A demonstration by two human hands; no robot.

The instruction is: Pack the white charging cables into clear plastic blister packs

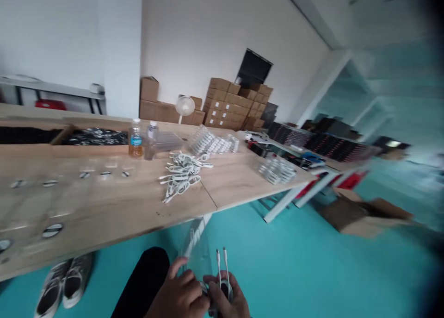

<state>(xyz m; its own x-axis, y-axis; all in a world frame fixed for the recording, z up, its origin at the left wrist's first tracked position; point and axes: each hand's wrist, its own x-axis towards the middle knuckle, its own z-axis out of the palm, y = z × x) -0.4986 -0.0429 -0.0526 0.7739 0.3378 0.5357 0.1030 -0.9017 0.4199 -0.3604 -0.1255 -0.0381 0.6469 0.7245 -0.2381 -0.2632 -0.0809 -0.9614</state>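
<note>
Both my hands are low at the bottom edge, in front of my lap, below the wooden table [104, 207]. My left hand [180, 297] is closed, pinching a clear plastic bag [197, 258] that stands up above the fingers. My right hand [229, 302] is closed round a coiled white cable [222, 269] whose two plug ends stick upward. The hands touch each other at the bag's mouth. A loose pile of white coiled cables [182, 174] lies on the table ahead.
Clear bags with oval labels [52, 230] cover the table's left side. Two bottles [136, 140] stand near an open carton [90, 140]. Stacked bagged cables [211, 144], cardboard boxes [232, 105], a small fan [184, 106], shoes [64, 281] on the teal floor, an open box [360, 214].
</note>
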